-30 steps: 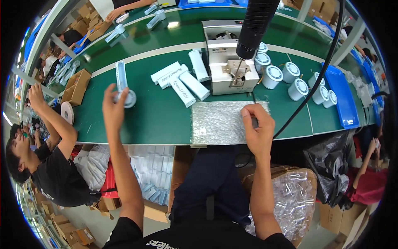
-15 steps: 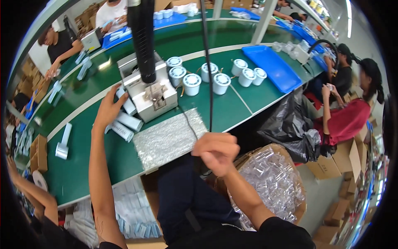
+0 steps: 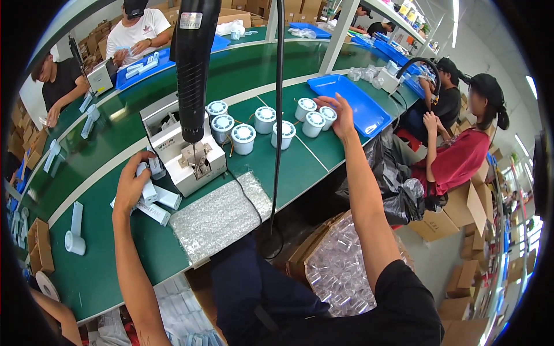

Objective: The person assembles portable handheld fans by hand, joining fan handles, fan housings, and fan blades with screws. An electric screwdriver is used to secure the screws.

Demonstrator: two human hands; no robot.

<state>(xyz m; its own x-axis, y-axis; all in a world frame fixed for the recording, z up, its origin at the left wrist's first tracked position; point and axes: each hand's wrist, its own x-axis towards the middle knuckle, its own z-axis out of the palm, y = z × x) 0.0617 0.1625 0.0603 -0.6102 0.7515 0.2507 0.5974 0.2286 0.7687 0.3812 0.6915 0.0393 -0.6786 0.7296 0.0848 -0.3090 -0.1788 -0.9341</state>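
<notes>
My left hand (image 3: 130,185) is closed on a pale blue fan handle (image 3: 146,189), left of a white screw-feeding machine (image 3: 202,177). More pale blue handles (image 3: 167,197) lie on the bench beside these fingers. My right hand (image 3: 341,115) reaches to the far right, open, its fingers apart and just behind a small white-and-blue round fan motor housing (image 3: 328,118). Whether it touches the housing I cannot tell. Several similar housings (image 3: 243,140) stand upright between the machine and this hand. A black electric screwdriver (image 3: 193,75) hangs upright over the machine.
A bubble-wrap sheet (image 3: 219,219) lies at the near bench edge. The blue tray (image 3: 369,118) is beyond my right hand. Clear plastic parts fill a carton (image 3: 300,259) below. A black cable (image 3: 279,104) hangs down mid-view. Co-workers sit across and at the right.
My right hand has moved from near the front edge out to the housings at the far right, opening. My left hand has closed on a handle and come slightly nearer. The view has shifted.
</notes>
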